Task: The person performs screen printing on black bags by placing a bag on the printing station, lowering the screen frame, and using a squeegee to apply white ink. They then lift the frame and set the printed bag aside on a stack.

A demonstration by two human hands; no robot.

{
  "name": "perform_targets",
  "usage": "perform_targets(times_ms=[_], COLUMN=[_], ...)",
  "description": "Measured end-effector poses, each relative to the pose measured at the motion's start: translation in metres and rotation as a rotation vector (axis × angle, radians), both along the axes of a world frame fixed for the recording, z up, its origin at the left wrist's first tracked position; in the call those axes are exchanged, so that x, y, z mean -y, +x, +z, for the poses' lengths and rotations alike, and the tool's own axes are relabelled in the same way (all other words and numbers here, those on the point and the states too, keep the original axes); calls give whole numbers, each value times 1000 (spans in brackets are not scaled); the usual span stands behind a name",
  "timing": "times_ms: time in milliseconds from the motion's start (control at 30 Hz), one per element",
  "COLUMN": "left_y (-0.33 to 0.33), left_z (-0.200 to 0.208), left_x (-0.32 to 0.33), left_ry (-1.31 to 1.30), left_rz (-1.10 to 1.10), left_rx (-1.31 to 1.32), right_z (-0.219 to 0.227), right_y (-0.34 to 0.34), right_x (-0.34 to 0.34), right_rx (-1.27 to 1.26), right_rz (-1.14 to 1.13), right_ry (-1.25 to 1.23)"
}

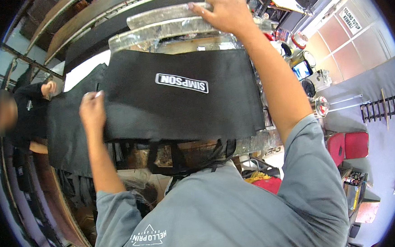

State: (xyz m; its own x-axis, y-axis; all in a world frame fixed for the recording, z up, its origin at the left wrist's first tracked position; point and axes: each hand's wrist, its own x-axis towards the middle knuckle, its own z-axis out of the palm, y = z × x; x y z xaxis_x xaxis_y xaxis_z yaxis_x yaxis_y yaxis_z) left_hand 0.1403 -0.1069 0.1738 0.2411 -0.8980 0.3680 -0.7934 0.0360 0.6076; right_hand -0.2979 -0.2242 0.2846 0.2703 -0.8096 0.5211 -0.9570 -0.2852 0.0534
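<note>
A black fabric bag [178, 111] with a white printed patch lies flat on a foil-covered platen [165, 32] in front of me. My left hand [92, 109] rests on the bag's left edge with its fingers curled on the cloth. My right hand [224, 13] reaches far forward, fingers spread on a clear, shiny plate [163, 14] at the far side of the platen. The bag's black straps [181, 158] hang down below its near edge. Both my arms wear grey sleeves.
Another person in black [29, 115] stands at the left beside more black fabric [69, 131]. Curved wooden shelves [86, 12] run above. At the right are a small screen [302, 69], a red chair [350, 146] and cluttered tools.
</note>
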Motion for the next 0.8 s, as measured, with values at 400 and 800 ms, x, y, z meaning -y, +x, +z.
perform_targets(times_ms=[400,800], left_y=[183,-244], left_z=[84,-176], left_x=[-60,-69], left_ry=[36,437], left_rz=[682,-747], left_rx=[972,467], right_z=[9,18], right_y=[7,11], right_x=[2,12], right_rx=[58,102], right_rz=[35,35], right_ry=[-10,53])
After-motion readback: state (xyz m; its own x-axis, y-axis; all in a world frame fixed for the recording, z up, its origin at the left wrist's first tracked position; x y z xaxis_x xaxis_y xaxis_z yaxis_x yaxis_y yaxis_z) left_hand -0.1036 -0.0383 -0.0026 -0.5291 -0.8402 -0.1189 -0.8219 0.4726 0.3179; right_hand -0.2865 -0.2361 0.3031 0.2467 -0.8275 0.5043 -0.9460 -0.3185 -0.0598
